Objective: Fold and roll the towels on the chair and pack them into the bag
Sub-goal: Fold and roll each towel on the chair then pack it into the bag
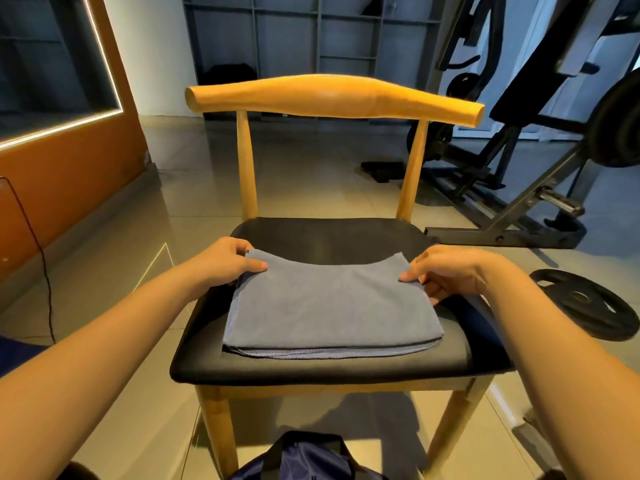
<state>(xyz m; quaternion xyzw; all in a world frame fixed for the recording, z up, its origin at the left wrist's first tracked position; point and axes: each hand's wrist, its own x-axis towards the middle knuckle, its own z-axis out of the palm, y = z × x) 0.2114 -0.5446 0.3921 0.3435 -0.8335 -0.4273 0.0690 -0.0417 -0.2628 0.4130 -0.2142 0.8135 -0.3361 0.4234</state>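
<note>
Head view, only view. Grey towel [332, 303] lies folded flat in several layers on the black seat of the chair [322, 237], centre of frame; stacked edges show along its near side. Your left hand [225, 259] pinches the far-left corner, thumb on top, fingers under. Your right hand [446, 271] pinches the far-right corner the same way. The far edge sags in a curve between the two grips, so the cloth is soft, light and limp, with no stiffness to hold a line. Judgement: the layers may slide over one another; keep hold at the corners, keep the edge taut, and roll with flat palms. Navy bag [304, 459] sits on the floor at bottom centre, below the seat front, only partly in frame.
</note>
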